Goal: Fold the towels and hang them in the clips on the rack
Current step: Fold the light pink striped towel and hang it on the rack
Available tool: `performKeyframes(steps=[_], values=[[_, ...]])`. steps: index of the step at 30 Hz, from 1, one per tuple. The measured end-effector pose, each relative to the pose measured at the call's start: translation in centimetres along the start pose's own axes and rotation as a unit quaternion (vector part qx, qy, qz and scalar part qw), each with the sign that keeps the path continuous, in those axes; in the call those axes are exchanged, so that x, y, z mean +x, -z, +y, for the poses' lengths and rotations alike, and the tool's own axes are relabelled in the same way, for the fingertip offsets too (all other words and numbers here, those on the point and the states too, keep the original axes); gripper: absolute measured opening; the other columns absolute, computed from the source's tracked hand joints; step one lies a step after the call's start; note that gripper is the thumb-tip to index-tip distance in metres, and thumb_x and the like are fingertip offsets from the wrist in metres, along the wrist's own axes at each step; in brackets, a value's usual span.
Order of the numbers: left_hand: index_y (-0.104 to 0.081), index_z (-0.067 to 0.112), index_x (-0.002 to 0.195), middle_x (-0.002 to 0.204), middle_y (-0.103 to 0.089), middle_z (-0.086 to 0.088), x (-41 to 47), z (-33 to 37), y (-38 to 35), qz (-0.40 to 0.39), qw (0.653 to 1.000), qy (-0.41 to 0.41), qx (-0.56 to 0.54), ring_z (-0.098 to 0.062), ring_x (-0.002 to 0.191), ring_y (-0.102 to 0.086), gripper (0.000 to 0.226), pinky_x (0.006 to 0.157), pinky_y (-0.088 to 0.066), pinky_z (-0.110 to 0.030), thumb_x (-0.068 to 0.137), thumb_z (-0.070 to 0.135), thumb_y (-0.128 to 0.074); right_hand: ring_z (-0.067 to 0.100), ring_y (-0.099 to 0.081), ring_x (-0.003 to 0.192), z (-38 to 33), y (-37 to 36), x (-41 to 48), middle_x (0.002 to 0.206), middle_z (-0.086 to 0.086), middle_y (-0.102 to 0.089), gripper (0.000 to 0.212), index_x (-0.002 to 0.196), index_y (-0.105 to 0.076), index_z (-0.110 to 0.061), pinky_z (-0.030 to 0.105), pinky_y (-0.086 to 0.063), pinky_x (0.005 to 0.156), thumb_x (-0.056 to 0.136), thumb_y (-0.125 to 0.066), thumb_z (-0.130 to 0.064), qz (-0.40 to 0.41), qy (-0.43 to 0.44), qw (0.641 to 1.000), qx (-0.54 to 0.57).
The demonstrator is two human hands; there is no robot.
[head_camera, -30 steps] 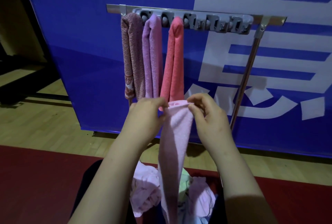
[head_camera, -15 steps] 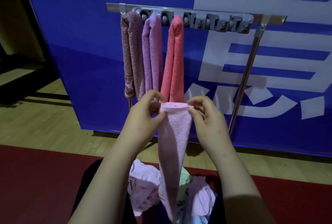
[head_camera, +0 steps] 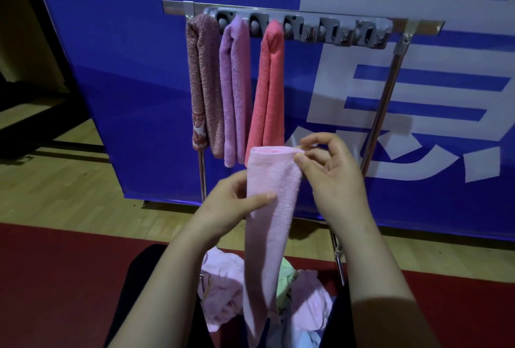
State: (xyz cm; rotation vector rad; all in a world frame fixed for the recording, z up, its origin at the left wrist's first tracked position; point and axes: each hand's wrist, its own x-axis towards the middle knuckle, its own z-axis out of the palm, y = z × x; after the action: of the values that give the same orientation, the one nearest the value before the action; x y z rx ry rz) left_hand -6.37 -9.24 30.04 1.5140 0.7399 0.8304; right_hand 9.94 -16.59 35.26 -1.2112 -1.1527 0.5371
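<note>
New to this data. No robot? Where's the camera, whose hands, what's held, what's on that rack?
No robot: a person works bare-handed, filmed by one head-worn camera looking forward and down. The right hand pinches the top edge of the folded pale pink towel; the left hand grips it lower down. Ahead stands the rack: a mauve towel, a lilac towel and a coral towel hang in its left clips; the free clips lie to the right. A pile of loose towels lies below.
</note>
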Motion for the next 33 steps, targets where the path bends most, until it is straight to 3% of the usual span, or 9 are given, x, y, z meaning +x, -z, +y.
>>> performKeyframes(steps=[3, 11, 17, 22, 24, 26, 28, 30, 33], values=[[-0.073, 0.016, 0.109, 0.107, -0.076, -0.004, -0.1, -0.8, -0.2, 0.006, 1.0, 0.009, 0.011, -0.024, 0.104, -0.071, 0.028, 0.097, -0.054, -0.051, 0.082, 0.018, -0.079, 0.006, -0.07, 0.097, 0.0, 0.1, 0.1, 0.104, 0.001, -0.071, 0.022, 0.103, -0.06, -0.025, 0.018, -0.055, 0.077, 0.093, -0.064, -0.006, -0.001, 0.0, 1.0, -0.003], [-0.067, 0.018, 0.119, 0.118, -0.073, -0.004, -0.6, -0.3, -0.1, -0.062, 0.997, 0.035, -0.022, -0.025, 0.112, -0.068, 0.037, 0.102, -0.051, -0.05, 0.083, 0.015, -0.078, 0.002, -0.068, 0.1, -0.3, 0.5, -0.1, 0.102, -0.006, -0.075, 0.025, 0.112, -0.057, -0.029, 0.02, -0.055, 0.084, 0.094, -0.065, -0.014, 0.005, 0.006, 1.0, -0.026], [-0.074, 0.016, 0.107, 0.11, -0.075, -0.007, -0.6, -0.3, -1.0, -0.047, 0.996, 0.047, -0.054, -0.027, 0.105, -0.071, 0.036, 0.099, -0.053, -0.052, 0.073, 0.016, -0.084, 0.008, -0.071, 0.096, 0.3, 0.3, 0.1, 0.101, -0.002, -0.075, 0.026, 0.115, -0.057, -0.026, 0.026, -0.056, 0.083, 0.093, -0.066, -0.015, 0.017, -0.037, 0.999, 0.007], [-0.071, 0.006, 0.115, 0.111, -0.074, -0.015, -0.1, 0.8, -0.9, 0.001, 0.994, 0.019, -0.111, -0.036, 0.106, -0.07, 0.038, 0.094, -0.054, -0.049, 0.079, 0.013, -0.08, 0.016, -0.07, 0.104, 1.6, 0.3, -0.1, 0.114, -0.002, -0.072, 0.06, 0.133, -0.055, -0.025, 0.038, -0.058, 0.091, 0.081, -0.064, -0.054, -0.089, -0.183, 0.978, 0.031], [-0.071, 0.003, 0.112, 0.106, -0.075, -0.017, 0.3, 1.5, -0.9, 0.05, 0.989, 0.013, -0.141, -0.035, 0.1, -0.072, 0.034, 0.085, -0.057, -0.043, 0.08, 0.011, -0.079, 0.015, -0.073, 0.091, 1.9, 0.2, -0.6, 0.102, 0.0, -0.075, 0.05, 0.126, -0.06, -0.015, 0.028, -0.059, 0.074, 0.087, -0.063, -0.046, -0.178, -0.238, 0.954, 0.04], [-0.072, 0.002, 0.107, 0.099, -0.076, -0.018, 0.6, 2.4, -0.8, 0.098, 0.981, 0.013, -0.167, -0.032, 0.09, -0.073, 0.029, 0.074, -0.059, -0.038, 0.08, 0.01, -0.079, 0.002, -0.07, 0.069, 2.4, 0.0, -1.0, 0.09, -0.001, -0.074, 0.033, 0.119, -0.062, -0.006, 0.015, -0.051, 0.055, 0.092, -0.067, -0.024, -0.242, -0.263, 0.933, 0.035], [-0.073, 0.006, 0.102, 0.095, -0.077, -0.014, 1.0, 3.0, -0.5, 0.137, 0.977, 0.017, -0.163, -0.029, 0.086, -0.074, 0.025, 0.072, -0.06, -0.039, 0.079, 0.013, -0.08, -0.004, -0.066, 0.06, 2.8, -0.1, -1.3, 0.087, -0.001, -0.072, 0.03, 0.116, -0.064, -0.002, 0.009, -0.045, 0.05, 0.088, -0.072, -0.009, -0.256, -0.255, 0.932, 0.011], [-0.074, 0.012, 0.099, 0.094, -0.078, -0.008, 1.4, 3.0, -0.2, 0.171, 0.977, 0.019, -0.125, -0.027, 0.089, -0.074, 0.026, 0.076, -0.06, -0.042, 0.077, 0.021, -0.084, 0.002, -0.071, 0.071, 3.1, -0.1, -1.3, 0.09, 0.004, -0.076, 0.029, 0.114, -0.066, 0.0, 0.013, -0.051, 0.059, 0.086, -0.073, -0.003, -0.25, -0.24, 0.938, -0.001], [-0.073, 0.015, 0.102, 0.096, -0.077, -0.006, 2.1, 2.1, -0.2, 0.207, 0.974, 0.03, -0.089, -0.028, 0.094, -0.073, 0.033, 0.08, -0.061, -0.045, 0.076, 0.03, -0.085, 0.024, -0.074, 0.094, 3.3, -0.2, -0.9, 0.099, 0.01, -0.077, 0.028, 0.111, -0.069, -0.002, 0.035, -0.059, 0.083, 0.084, -0.074, -0.004, -0.237, -0.21, 0.948, -0.022]])
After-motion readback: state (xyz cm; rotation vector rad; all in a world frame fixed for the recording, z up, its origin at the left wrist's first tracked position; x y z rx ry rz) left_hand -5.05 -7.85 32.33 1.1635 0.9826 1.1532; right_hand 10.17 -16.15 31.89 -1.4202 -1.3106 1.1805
